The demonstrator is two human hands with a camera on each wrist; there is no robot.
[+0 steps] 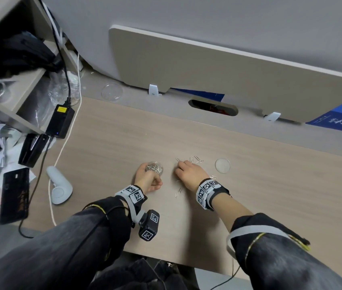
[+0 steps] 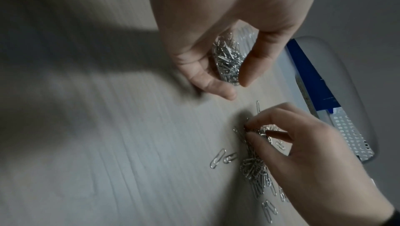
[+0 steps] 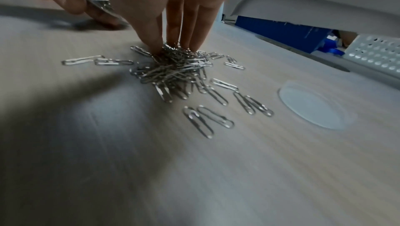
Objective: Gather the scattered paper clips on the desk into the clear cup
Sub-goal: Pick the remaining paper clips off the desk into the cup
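Observation:
A small clear cup [image 1: 155, 166], partly filled with silver paper clips, sits in my left hand [image 1: 147, 178], whose fingers and thumb curl round it just above the desk. In the left wrist view the cup [image 2: 227, 58] is tilted between my thumb and fingers. To its right a heap of paper clips [image 3: 173, 70] lies on the desk with loose ones spread around it. My right hand [image 1: 180, 167] is on top of the heap, fingertips [image 3: 155, 48] bunched and pinching a clump of clips [image 2: 257, 129]. Most of the heap is hidden under that hand in the head view.
A round clear lid [image 1: 222, 165] lies flat right of the heap. At the desk's left edge are a white controller [image 1: 58, 185], a black power brick [image 1: 60, 120] with cables and a dark phone [image 1: 14, 194]. A second clear lid [image 1: 111, 92] lies at the back.

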